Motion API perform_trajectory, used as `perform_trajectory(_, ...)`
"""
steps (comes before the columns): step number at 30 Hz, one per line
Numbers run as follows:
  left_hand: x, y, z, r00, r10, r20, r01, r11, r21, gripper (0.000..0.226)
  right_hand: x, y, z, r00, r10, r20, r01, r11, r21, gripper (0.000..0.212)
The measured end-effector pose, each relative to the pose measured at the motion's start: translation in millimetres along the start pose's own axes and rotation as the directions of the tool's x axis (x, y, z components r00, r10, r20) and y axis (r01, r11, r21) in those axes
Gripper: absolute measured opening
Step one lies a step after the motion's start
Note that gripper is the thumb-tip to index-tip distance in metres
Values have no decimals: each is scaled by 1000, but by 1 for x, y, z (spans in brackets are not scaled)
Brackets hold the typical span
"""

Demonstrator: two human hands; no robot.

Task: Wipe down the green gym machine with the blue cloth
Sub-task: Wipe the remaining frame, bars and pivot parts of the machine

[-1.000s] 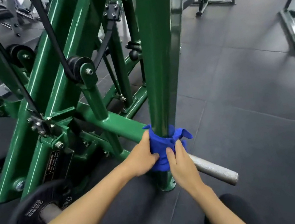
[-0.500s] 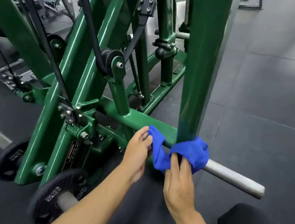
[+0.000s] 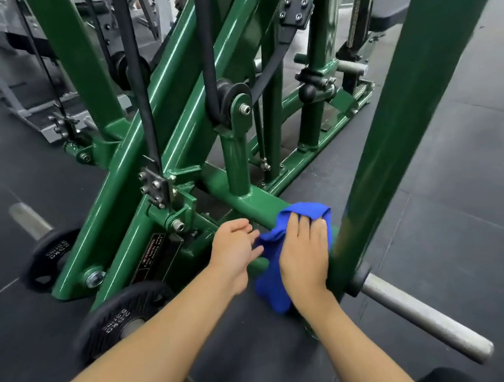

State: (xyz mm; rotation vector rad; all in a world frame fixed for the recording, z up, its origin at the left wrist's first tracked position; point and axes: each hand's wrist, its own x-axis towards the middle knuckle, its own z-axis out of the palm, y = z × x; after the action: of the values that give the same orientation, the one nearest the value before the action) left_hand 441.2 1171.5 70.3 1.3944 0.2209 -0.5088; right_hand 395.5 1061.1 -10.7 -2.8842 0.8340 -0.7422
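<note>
The green gym machine point(image 3: 177, 79) fills the upper view with slanted tubes, belts and pulleys. A low horizontal green bar point(image 3: 247, 201) runs from its frame toward a thick leaning green post point(image 3: 408, 89) on the right. The blue cloth point(image 3: 273, 281) is draped over that bar beside the post's foot. My right hand point(image 3: 303, 250) lies flat on the cloth with straight fingers, pressing it against the bar. My left hand point(image 3: 236, 251) hovers just left of the cloth, fingers loosely curled, holding nothing.
A bare steel sleeve point(image 3: 424, 315) sticks out toward me at the lower right. Two black weight plates point(image 3: 121, 318) point(image 3: 50, 256) sit on pegs at the left. Dark rubber floor tiles point(image 3: 467, 196) spread around. Other grey gym equipment point(image 3: 3, 66) stands at the back left.
The cloth has come off the post's base and moved left onto the horizontal bar. My right hand went from pinching it to lying flat on it. My left hand let go of the cloth.
</note>
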Motion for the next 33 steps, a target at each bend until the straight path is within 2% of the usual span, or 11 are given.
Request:
perform_trajectory(4, 10, -7, -16, 995, -103, -3, 102, 981, 167, 42, 17, -3, 8, 998, -12, 66, 17, 996, -84, 57)
perform_trajectory(6, 12, -5, -20, 992, -123, 9, 118, 967, 225, 39, 19, 4, 10, 987, -100, 126, 116, 985, -126, 71)
perform_trajectory(8, 16, -3, -22, 991, -129, 21, 119, 955, 273, 33, 14, 14, 9, 976, -124, 182, 165, 959, -231, 89)
perform_trajectory(10, 18, -1, -23, 990, -138, 43, 117, 940, 321, 29, 7, 16, 11, 980, -96, 172, 152, 925, -347, 78)
perform_trajectory(12, 21, 1, -22, 985, -150, 87, 106, 919, 379, 26, 9, 7, 11, 990, -63, 128, 107, 922, -372, 58)
perform_trajectory(15, 24, 9, -19, 975, -153, 161, 56, 870, 490, 23, 28, -10, 15, 985, -16, 175, 85, 912, -400, 42)
perform_trajectory(20, 29, 19, -24, 984, -39, 173, -74, 798, 598, 28, 63, -33, 34, 973, -40, 229, 125, 921, -370, 38)
perform_trajectory(25, 31, 21, -25, 989, 6, 149, -99, 770, 630, 31, 91, -68, 38, 959, -8, 284, 90, 956, -278, 31)
perform_trajectory(27, 35, 20, -26, 991, 17, 131, -97, 764, 638, 29, 106, -69, 38, 933, -49, 355, 107, 984, -145, 31)
perform_trajectory(29, 37, 18, -29, 993, 17, 116, -89, 760, 644, 29, 119, -65, 30, 877, -65, 476, 65, 998, 16, 49)
perform_trajectory(33, 38, 13, -32, 993, 2, 115, -77, 750, 657, 28, 146, -51, 3, 657, -62, 752, -113, 977, 180, 90)
